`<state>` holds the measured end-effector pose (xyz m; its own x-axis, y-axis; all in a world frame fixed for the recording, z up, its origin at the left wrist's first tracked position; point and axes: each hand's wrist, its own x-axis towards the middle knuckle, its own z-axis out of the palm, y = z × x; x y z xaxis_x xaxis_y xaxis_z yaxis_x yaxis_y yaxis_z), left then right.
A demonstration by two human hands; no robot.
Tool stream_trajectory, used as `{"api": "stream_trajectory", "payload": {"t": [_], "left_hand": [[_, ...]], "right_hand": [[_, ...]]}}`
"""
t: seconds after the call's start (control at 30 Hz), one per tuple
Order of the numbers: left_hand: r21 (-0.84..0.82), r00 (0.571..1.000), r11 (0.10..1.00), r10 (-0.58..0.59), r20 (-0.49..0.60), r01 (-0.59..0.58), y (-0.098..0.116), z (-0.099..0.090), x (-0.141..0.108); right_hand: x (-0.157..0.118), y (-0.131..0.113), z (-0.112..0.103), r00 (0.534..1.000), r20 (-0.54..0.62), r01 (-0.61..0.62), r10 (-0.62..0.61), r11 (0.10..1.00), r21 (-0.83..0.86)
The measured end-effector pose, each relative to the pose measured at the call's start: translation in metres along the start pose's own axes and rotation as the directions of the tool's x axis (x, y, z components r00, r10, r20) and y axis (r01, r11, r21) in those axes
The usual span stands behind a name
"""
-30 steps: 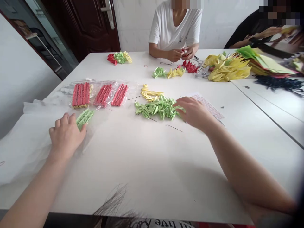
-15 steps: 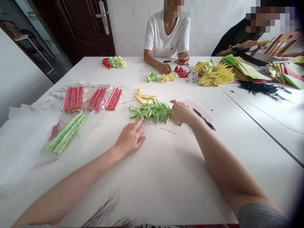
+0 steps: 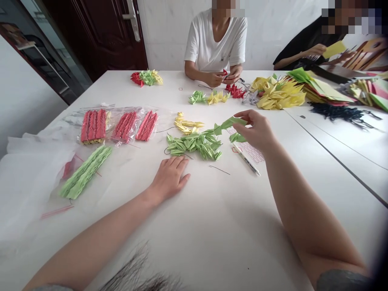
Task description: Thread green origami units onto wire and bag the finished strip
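While the right hand (image 3: 254, 128) pinches creased green paper (image 3: 230, 122), the left hand (image 3: 170, 178) lies loose-fingered, a spiky green folded-paper pile (image 3: 197, 144) just beyond its fingertips; smooth white tabletop (image 3: 209, 218) stretches between the forearms.

No lettering can be read. A sheet (image 3: 257, 156) carries red-outlined boxes (image 3: 250, 148), any print too small to tell; a tag (image 3: 118, 143) on a bag (image 3: 132, 130) and a dark mark (image 3: 222, 57) on a shirt (image 3: 206, 44) are illegible.

Bright — right edge dark, perhaps blurred.
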<state>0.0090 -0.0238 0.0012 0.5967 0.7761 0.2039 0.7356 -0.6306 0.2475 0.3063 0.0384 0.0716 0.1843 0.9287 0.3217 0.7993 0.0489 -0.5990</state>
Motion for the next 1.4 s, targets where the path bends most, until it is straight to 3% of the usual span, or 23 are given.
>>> {"api": "stream_trajectory", "payload": {"t": [0.17, 0.27, 0.43, 0.5, 0.57, 0.67, 0.8, 0.87, 0.97, 1.07, 1.23, 1.33, 1.4], "left_hand": [[-0.021, 0.999, 1.000, 0.015, -0.037, -0.015, -0.002, 0.002, -0.001], [-0.032, 0.997, 0.999, 0.020, -0.080, -0.023, -0.003, 0.003, -0.001], [-0.078, 0.984, 0.997, 0.016, -0.179, -0.030, -0.007, 0.001, -0.001], [-0.107, 0.979, 0.994, 0.000, -0.205, -0.022, -0.008, -0.001, -0.001], [-0.141, 0.975, 0.990, -0.013, -0.222, -0.019, -0.009, -0.002, -0.001], [-0.195, 0.971, 0.981, -0.029, -0.235, -0.018, -0.010, -0.002, -0.002], [-0.240, 0.966, 0.970, -0.033, -0.255, -0.030, -0.013, -0.001, -0.001], [-0.260, 0.962, 0.964, -0.026, -0.272, -0.047, -0.014, -0.001, -0.001], [-0.305, 0.957, 0.950, -0.028, -0.287, -0.064, -0.016, 0.000, 0.000], [-0.355, 0.960, 0.933, -0.048, -0.276, -0.055, -0.016, 0.001, 0.000], [-0.493, 0.956, 0.870, -0.162, -0.247, 0.020, -0.015, 0.000, 0.001], [-0.652, 0.952, 0.757, -0.229, -0.202, 0.043, -0.013, -0.002, 0.002], [-0.751, 0.975, 0.659, -0.184, -0.128, 0.026, -0.010, -0.002, 0.004]], "right_hand": [[-0.007, 0.001, 0.010, 0.989, 0.108, 0.129, -0.102, 0.950, -0.283], [-0.017, -0.010, 0.023, 0.959, 0.123, 0.282, -0.256, 0.912, -0.296], [-0.027, -0.037, 0.060, 0.767, 0.371, 0.574, -0.523, 0.818, -0.033], [-0.024, -0.045, 0.073, 0.738, 0.427, 0.599, -0.522, 0.798, -0.061], [-0.017, -0.051, 0.079, 0.765, 0.426, 0.577, -0.482, 0.807, -0.123], [-0.006, -0.058, 0.074, 0.845, 0.323, 0.486, -0.427, 0.864, -0.130], [0.005, -0.062, 0.053, 0.947, 0.140, 0.289, -0.289, 0.957, 0.020], [0.009, -0.062, 0.044, 0.975, 0.107, 0.171, -0.193, 0.968, 0.185], [0.012, -0.063, 0.033, 0.988, 0.119, 0.032, -0.099, 0.881, 0.472], [0.011, -0.066, 0.023, 0.995, 0.079, -0.003, -0.060, 0.777, 0.630], [0.002, -0.075, 0.010, 0.995, 0.094, -0.031, -0.045, 0.732, 0.680], [-0.006, -0.084, 0.011, 0.990, 0.102, 0.005, -0.097, 0.748, 0.663], [-0.012, -0.091, 0.017, 0.985, 0.107, 0.031, -0.135, 0.748, 0.663]]}}
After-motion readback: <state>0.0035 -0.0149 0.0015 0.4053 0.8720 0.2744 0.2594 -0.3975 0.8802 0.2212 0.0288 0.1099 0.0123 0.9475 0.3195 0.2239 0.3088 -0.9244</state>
